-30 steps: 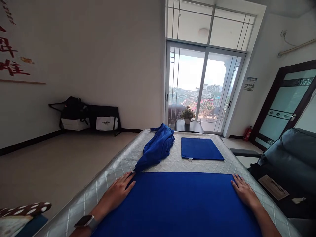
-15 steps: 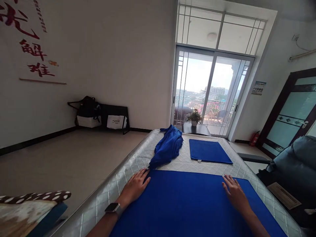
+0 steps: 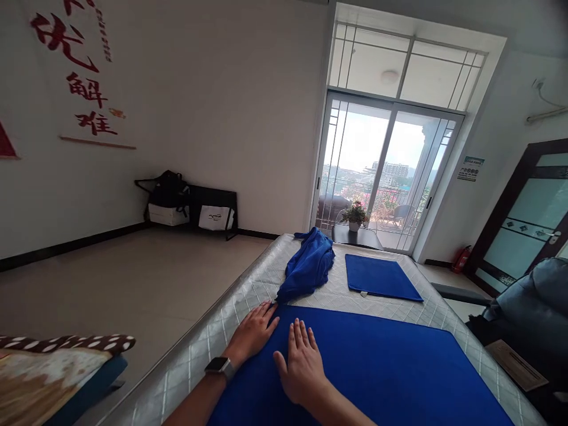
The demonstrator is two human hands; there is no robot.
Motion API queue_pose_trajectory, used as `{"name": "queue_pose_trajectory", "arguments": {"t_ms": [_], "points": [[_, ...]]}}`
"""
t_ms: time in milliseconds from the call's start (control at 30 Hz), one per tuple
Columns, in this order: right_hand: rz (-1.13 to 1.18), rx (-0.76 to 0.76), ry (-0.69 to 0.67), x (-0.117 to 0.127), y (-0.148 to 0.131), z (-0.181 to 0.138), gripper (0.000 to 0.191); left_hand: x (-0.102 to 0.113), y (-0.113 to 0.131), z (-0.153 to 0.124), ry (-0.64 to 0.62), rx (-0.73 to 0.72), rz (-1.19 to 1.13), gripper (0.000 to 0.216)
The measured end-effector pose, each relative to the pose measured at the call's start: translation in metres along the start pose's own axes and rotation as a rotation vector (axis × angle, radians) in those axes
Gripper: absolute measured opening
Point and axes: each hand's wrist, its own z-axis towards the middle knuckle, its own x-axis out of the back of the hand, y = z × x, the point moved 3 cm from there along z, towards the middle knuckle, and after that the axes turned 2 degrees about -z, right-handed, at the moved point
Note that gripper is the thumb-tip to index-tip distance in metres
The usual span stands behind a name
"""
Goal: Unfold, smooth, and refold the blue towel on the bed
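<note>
Behind the sheet [image 3: 390, 361], the bundle [image 3: 308, 267] lies left of the cloth [image 3: 381, 277]

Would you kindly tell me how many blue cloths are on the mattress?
3: large cloth, nearest the camera; crumpled cloth, at its far left corner; small cloth, right of that. More may be hidden.

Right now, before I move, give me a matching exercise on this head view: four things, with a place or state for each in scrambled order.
1. Left hand
2. Right hand
3. Rumpled blue cloth
4. Potted plant

A. In front of the sliding glass door
B. Bare-wristed, over the large blue cloth
C. Smartwatch on its wrist
D. Left of the small flat blue cloth

Pairs: 1-C, 2-B, 3-D, 4-A
</note>
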Motion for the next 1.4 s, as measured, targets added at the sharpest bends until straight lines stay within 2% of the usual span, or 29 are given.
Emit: {"name": "queue_pose_trajectory", "arguments": {"t_ms": [133, 300, 500, 667, 800, 867, 933, 1067, 1233, 1333, 1400], "points": [[0.009, -0.059, -0.015, -0.006, 0.002, 0.010, 0.076, 0.000, 0.000, -0.001, 0.019, -0.010, 0.011, 0.058], [-0.077, -0.159, -0.074, 0.019, 0.050, -0.018, 0.078, 0.007, 0.005, -0.003, -0.034, 0.039, 0.004, 0.061], [-0.173, -0.363, -0.078, 0.062, 0.151, -0.078, 0.083, 0.009, 0.005, -0.002, -0.076, 0.056, -0.014, 0.060], [-0.281, -0.494, 0.015, 0.087, 0.260, -0.137, 0.086, 0.003, -0.001, 0.001, -0.083, 0.058, 0.002, 0.061], [-0.388, -0.590, 0.046, 0.103, 0.347, -0.175, 0.078, -0.006, -0.010, 0.003, -0.046, 0.031, 0.009, 0.062], [-0.416, -0.641, 0.057, 0.109, 0.378, -0.187, 0.075, -0.010, -0.015, 0.004, -0.033, 0.025, 0.013, 0.062], [-0.412, -0.707, 0.103, 0.113, 0.398, -0.195, 0.075, -0.013, -0.018, 0.004, -0.027, 0.025, 0.019, 0.062], [-0.376, -0.774, 0.161, 0.112, 0.413, -0.201, 0.079, -0.012, -0.016, 0.005, -0.054, 0.019, 0.037, 0.063], [-0.339, -0.839, 0.212, 0.119, 0.410, -0.204, 0.087, -0.005, -0.009, 0.003, -0.070, 0.040, 0.038, 0.062], [-0.339, -0.778, 0.274, 0.127, 0.385, -0.198, 0.083, -0.001, -0.004, 0.001, -0.050, 0.037, 0.024, 0.062], [-0.358, -0.687, 0.325, 0.130, 0.351, -0.186, 0.080, 0.001, -0.002, 0.000, -0.042, 0.045, 0.016, 0.061]]}}
